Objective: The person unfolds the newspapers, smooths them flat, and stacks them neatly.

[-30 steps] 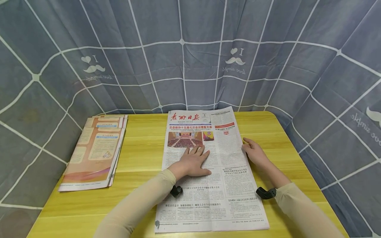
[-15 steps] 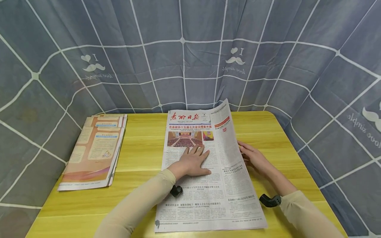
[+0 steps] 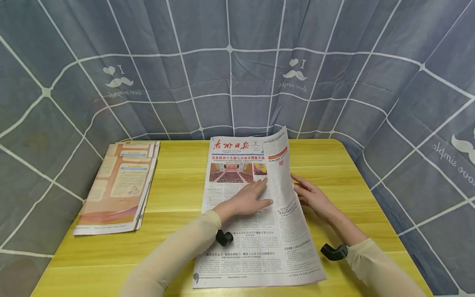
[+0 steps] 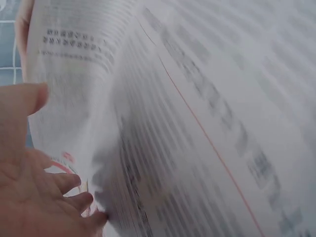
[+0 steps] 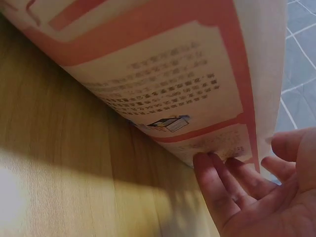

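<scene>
A newspaper (image 3: 241, 243) with a red masthead lies lengthwise on the yellow wooden table (image 3: 174, 181). Its right side curves up off the tabletop, highest at the far right corner. My left hand (image 3: 248, 199) is over the middle of the page, fingers extended toward the raised part. At the right edge, my right hand (image 3: 315, 202) has its fingers against the underside of the lifted sheets. The right wrist view shows that underside (image 5: 163, 89), printed in pink and white, with the fingers touching it and the thumb apart.
A stack of folded newspapers (image 3: 116, 189), pink and orange on top, lies at the table's left. Grey curtain (image 3: 208, 82) with a white grid surrounds the back and sides. Black wrist cameras (image 3: 334, 251) sit on both wrists.
My right hand has moved left, pushing the newspaper's right side up into a curve. My left hand, earlier flat with spread fingers, has shifted right and turned toward the raised side.
</scene>
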A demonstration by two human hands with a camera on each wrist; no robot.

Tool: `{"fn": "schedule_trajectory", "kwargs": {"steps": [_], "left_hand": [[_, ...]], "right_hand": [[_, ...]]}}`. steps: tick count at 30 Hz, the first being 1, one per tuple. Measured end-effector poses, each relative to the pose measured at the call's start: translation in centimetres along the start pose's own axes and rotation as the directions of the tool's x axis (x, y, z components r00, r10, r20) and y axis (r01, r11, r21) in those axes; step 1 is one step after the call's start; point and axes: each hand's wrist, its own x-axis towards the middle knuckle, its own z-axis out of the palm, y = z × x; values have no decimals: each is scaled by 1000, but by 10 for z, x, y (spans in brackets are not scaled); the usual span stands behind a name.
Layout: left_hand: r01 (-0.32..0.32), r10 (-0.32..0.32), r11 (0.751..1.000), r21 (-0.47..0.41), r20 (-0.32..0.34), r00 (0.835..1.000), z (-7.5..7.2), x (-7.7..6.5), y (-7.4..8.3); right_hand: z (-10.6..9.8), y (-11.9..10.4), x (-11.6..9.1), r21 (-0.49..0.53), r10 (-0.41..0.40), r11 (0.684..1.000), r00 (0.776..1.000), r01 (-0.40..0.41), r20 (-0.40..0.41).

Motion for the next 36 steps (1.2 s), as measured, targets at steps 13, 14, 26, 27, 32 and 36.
{"fn": "schedule_trajectory", "kwargs": {"steps": [13, 14, 26, 27, 32, 36], "left_hand": [[-24, -5, 905, -426, -65, 998, 13, 14, 35], [-21, -8, 902, -431, -65, 998, 14, 16, 36], [-3, -48, 894, -447, -104, 993, 25, 26, 45], [-4, -49, 898, -440, -108, 993, 25, 25, 46], [-10, -43, 928, -372, -133, 990, 29, 27, 45], [-15, -36, 940, -341, -141, 989, 32, 28, 44]], "right_hand": [[8, -2, 3, -103, -40, 994, 998, 36, -38], [9, -3, 3, -106, -43, 994, 998, 38, -41], [17, -4, 7, -155, -74, 986, 996, 64, -58], [18, -4, 7, -173, -76, 983, 995, 64, -67], [22, -4, 6, -319, -102, 946, 988, 61, -115], [24, -4, 6, -373, -117, 926, 983, 57, -140]]}}
